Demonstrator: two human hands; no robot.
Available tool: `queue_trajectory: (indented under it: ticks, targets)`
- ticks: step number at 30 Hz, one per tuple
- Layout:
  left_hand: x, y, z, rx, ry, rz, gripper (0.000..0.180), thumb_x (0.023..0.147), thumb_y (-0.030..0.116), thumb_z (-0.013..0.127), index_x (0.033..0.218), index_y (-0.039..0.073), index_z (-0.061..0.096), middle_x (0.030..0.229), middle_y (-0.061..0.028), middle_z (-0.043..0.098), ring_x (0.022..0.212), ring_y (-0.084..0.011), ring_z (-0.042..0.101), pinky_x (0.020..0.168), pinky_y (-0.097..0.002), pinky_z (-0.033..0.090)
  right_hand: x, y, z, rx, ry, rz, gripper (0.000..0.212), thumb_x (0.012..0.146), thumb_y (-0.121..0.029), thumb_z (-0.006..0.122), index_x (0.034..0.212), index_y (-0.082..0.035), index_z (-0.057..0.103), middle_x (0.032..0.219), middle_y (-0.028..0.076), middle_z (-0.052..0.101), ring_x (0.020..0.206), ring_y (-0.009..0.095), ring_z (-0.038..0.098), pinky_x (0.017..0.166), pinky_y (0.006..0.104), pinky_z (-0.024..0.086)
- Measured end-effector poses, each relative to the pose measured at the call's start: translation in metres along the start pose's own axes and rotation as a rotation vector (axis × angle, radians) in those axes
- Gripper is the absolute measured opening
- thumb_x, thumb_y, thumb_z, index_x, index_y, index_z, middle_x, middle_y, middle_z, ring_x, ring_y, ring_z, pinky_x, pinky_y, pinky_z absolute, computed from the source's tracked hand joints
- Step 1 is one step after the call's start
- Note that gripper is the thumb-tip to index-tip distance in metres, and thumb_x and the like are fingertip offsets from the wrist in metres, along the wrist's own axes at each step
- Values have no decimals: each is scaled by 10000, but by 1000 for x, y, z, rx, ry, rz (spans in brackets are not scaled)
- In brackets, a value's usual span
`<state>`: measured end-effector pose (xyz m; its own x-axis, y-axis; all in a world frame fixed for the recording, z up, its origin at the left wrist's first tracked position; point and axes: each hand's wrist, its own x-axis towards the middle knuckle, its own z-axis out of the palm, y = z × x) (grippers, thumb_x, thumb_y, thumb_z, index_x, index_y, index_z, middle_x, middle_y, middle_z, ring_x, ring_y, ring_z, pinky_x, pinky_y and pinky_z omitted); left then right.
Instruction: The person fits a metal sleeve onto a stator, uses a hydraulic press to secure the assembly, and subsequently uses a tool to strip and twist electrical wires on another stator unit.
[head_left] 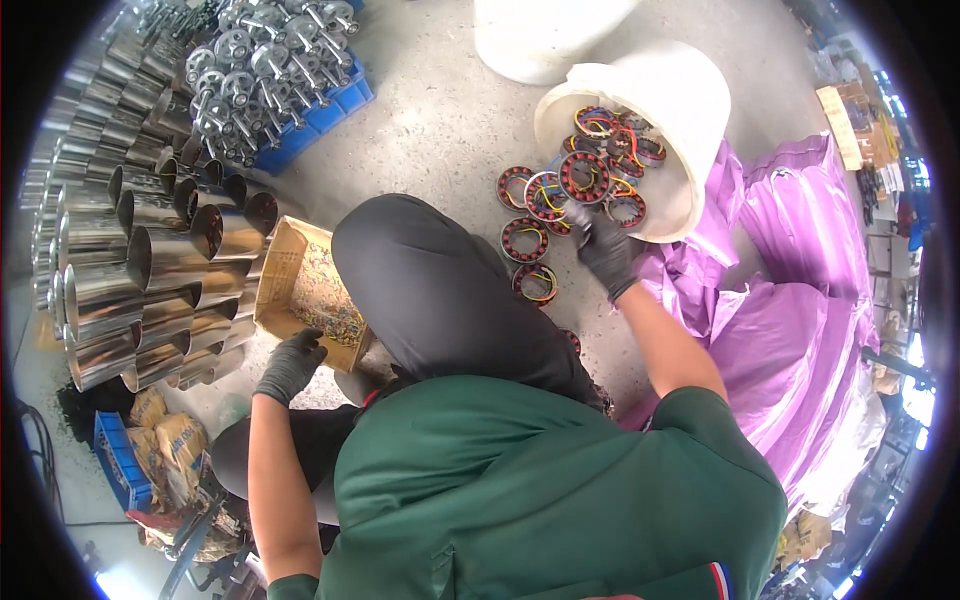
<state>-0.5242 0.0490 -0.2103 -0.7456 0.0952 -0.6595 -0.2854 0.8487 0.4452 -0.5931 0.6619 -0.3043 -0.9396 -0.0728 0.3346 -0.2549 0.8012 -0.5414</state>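
Observation:
My left hand (289, 368), in a dark grey glove, is at the near edge of an open cardboard box (283, 262) full of small, mostly yellowish parts. Its fingers are bent together; what they hold, if anything, is too small to make out. My right hand (606, 254), gloved alike, reaches among ring-shaped motor stators. Its blurred fingertips are just below a stator (584, 177) with red windings, and I cannot tell whether they grip it. Several stators with coloured wires spill from a white tub (690, 100) lying on its side; another stator (535, 284) lies nearer me on the floor.
Shiny metal cylinders (100, 290) are stacked at the left. Behind them, a blue crate (330, 110) stands under a pile of metal shafted parts (265, 70). Purple sacks (790, 330) bulge at the right. A second white tub (540, 35) stands at the back.

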Motion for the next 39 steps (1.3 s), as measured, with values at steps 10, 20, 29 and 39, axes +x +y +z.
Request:
queue_trajectory:
  ticks: [10, 20, 29, 39]
  targets:
    - [-24, -35, 16, -276, 60, -125, 338, 931, 86, 655, 1253, -9, 621, 1088, -129, 709, 991, -198, 666, 896, -324, 526, -169, -4, 56, 51, -440, 894, 468, 774, -304, 826, 1012, -37, 524, 916, 261, 684, 936, 459, 667, 758, 492, 532]
    - [-15, -17, 6, -97, 66, -46, 352, 927, 146, 669, 1233, -25, 639, 1058, -166, 714, 955, -226, 685, 865, -345, 544, -243, 18, 45, -122, -745, 630, 275, 809, -149, 662, 1041, -34, 569, 906, 257, 692, 904, 445, 676, 791, 526, 520]
    - [-34, 49, -59, -365, 283, 235, 321, 973, 110, 643, 1274, 4, 606, 1137, -130, 696, 1047, -187, 640, 949, -322, 504, -127, 28, -67, -329, -366, 611, 228, 833, -137, 683, 1002, -59, 553, 797, 193, 673, 793, 339, 672, 693, 449, 520]
    - [-26, 53, -47, -601, 685, 301, 254, 969, 130, 645, 1190, 8, 665, 1098, -113, 719, 1013, -189, 663, 912, -324, 519, 179, -244, -137, 1443, -495, 381, 515, 1055, -468, 439, 1269, -12, 549, 1099, 110, 676, 984, 223, 672, 823, 339, 577]
